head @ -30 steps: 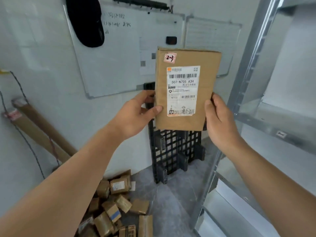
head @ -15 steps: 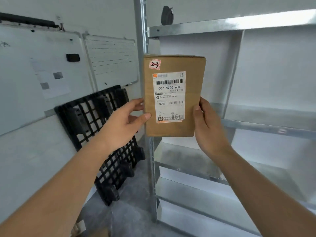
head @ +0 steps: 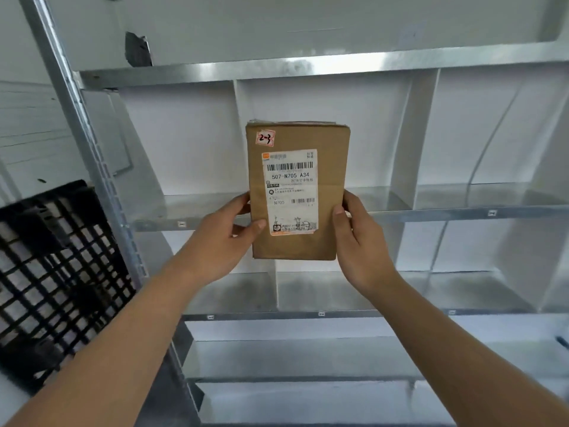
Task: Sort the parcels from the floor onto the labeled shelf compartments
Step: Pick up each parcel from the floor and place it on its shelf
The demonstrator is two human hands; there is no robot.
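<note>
A flat brown cardboard parcel is held upright in front of the metal shelf. It carries a white shipping label and a small sticker marked "2-3" at its top left. My left hand grips its lower left edge, thumb on the front. My right hand grips its lower right edge. Behind the parcel, white dividers split the shelf rows into compartments, and small tags sit on the front rails.
A black plastic grid pallet leans against the wall at the left. The shelf's grey steel upright stands between it and the compartments. A whiteboard hangs on the left wall.
The view has swung right from the wall and the floor pile to face the shelf squarely. Both hands keep the same grip, and the parcel now sits before the middle compartments.
</note>
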